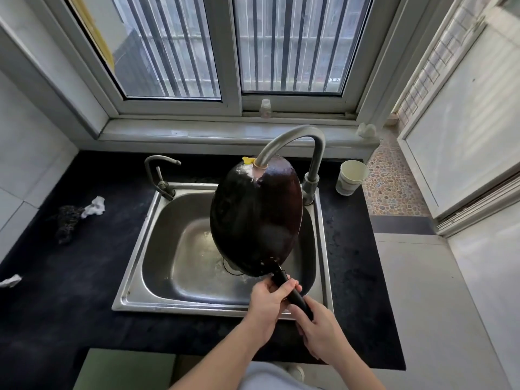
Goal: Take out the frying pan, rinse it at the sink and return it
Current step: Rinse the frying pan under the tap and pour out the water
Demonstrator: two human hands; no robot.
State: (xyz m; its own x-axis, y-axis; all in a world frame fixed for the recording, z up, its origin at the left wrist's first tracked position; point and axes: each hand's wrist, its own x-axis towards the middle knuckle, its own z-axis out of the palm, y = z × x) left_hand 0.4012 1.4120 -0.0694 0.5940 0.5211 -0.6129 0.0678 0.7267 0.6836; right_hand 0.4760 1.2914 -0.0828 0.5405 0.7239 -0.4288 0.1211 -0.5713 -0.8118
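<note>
The black frying pan [256, 218] is tipped up steeply over the steel sink [135, 266], its inside facing me. Its far rim sits under the spout of the tall curved faucet [292, 139], and a wet patch shines where the spout meets the pan. My left hand [268, 302] grips the black handle close to the pan. My right hand [318, 327] holds the lower end of the same handle. Both hands are at the sink's front right corner.
A smaller tap [160, 175] stands at the sink's back left. A paper cup [351, 177] sits right of the faucet on the black counter [70, 291]. A dark scrubber [67, 220] and crumpled tissue [95, 205] lie on the left. A small bottle [266, 108] rests on the window sill.
</note>
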